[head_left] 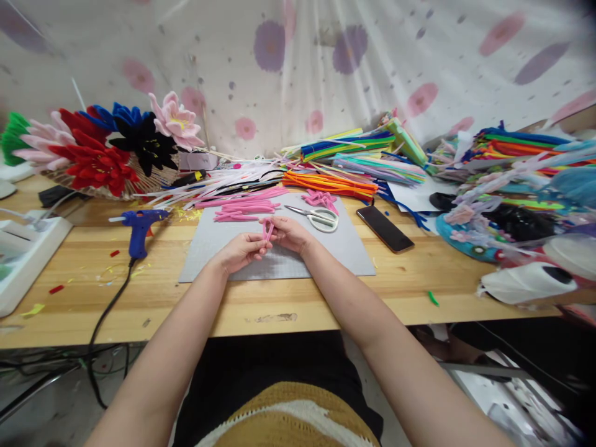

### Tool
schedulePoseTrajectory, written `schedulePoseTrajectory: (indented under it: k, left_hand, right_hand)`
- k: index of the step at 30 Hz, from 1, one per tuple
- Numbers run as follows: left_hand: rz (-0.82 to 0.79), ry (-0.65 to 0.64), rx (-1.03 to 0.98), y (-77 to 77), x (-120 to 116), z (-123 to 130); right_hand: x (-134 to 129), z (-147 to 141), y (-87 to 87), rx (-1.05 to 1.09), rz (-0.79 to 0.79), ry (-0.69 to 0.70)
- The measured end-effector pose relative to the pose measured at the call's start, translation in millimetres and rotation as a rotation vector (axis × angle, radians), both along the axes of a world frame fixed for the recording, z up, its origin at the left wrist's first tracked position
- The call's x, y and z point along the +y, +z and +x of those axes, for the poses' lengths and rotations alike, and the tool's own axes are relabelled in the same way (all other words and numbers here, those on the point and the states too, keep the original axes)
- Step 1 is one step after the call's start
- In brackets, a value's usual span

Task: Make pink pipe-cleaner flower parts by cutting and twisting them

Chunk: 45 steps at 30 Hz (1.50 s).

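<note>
Over the grey mat [335, 254], a looped pink pipe cleaner [267, 230] is pinched between both hands. My left hand [243, 250] grips its lower end, fingers closed. Closed round its upper right side are the fingers of my right hand [286, 233]. Straight pink pipe cleaners [242, 211] lie in a pile just behind the hands. White-handled scissors [321, 219] rest on the mat to the right, with bent pink pieces [319, 199] behind them.
A blue glue gun [138, 231] with a black cable stands at the left, near fluffy flowers [102, 158]. A phone [385, 228] lies right of the mat. Orange pipe cleaners [330, 185] and other bundles line the back. A white spool [528, 283] is at the right.
</note>
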State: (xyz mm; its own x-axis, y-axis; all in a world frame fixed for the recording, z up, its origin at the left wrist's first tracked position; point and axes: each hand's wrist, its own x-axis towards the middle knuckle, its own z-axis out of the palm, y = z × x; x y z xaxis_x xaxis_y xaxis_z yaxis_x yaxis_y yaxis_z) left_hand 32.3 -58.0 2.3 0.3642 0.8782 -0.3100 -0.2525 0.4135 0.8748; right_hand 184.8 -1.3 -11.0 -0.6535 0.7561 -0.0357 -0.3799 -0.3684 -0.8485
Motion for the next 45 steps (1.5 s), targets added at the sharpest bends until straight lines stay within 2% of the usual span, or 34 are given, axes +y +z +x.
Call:
schedulePoseTrajectory:
  k: [10,17,24,31,36,40,43,45]
  left_hand:
    - [-0.017,0.030,0.032,-5.0,3.0,2.6]
    - [0.028,0.076,0.077,-6.6,4.1,6.6]
    - [0.077,0.118,0.117,-10.9,5.3,14.9]
    - [0.095,0.283,0.135,-9.2,4.1,12.5]
    - [0.193,0.300,0.204,-8.6,7.5,14.6]
    - [0.284,0.259,0.289,-10.0,12.7,18.0]
    - [0.331,0.251,0.386,-15.8,15.8,13.4]
    - [0.386,0.260,0.576,-19.1,16.6,8.3]
  right_hand:
    - [1.9,-10.0,-3.3,-0.038,-0.009,-0.189]
    - [-3.4,-17.7,2.5,-0.069,-0.009,-0.338]
    - [-1.6,-20.5,1.6,-0.114,0.070,-0.521]
    - [7.5,-11.2,0.9,-0.091,0.079,-0.475]
    - [11.3,-7.5,0.0,-0.109,0.035,-0.555]
    - [15.4,-6.2,-0.4,-0.142,-0.024,-0.555]
    - [21.1,3.3,-0.8,-0.223,0.087,-0.518]
    - [26.7,14.6,-2.2,-0.308,0.199,-0.554]
